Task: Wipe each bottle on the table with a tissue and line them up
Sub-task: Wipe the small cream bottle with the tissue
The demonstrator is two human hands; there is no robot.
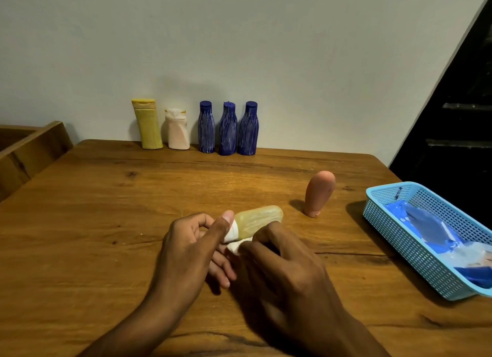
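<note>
A pale yellow translucent bottle (257, 219) with a white cap lies tilted in my hands just above the wooden table (106, 210). My left hand (191, 250) holds its cap end, thumb on top. My right hand (279, 266) pinches a small white tissue (235, 247) against the bottle near the cap. Along the wall stand a yellow bottle (147, 123), a white bottle (177, 129) and three dark blue bottles (206, 127) (228, 129) (248, 127) in a row. A peach bottle (318, 193) stands cap-down, apart, at mid right.
A light blue mesh basket (394, 223) sits at the table's right edge, holding a blue and clear plastic packet. A wooden piece of furniture (29, 149) adjoins the table on the left. A dark opening lies beyond the right corner.
</note>
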